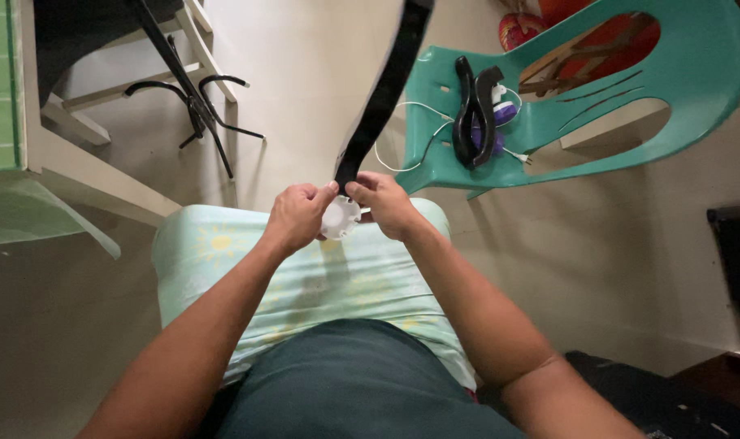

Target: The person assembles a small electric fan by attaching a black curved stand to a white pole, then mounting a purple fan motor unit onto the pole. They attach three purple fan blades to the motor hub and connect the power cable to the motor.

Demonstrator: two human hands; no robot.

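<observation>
My left hand (295, 216) and my right hand (384, 204) meet above my lap, over pale green patterned cloth (223, 252). Both pinch the lower end of a long black strap (379, 102) that rises up and away toward the top of the view. A small round white object (340, 218) sits between the two hands, just under the strap's end; which hand holds it I cannot tell.
A teal plastic chair (565, 122) stands to the right, with a black tool (475, 114), a white cable and a small purple item on its seat. A black metal stand (195, 97) and a pale wooden frame (77, 162) are at the left. Dark objects sit at the right edge.
</observation>
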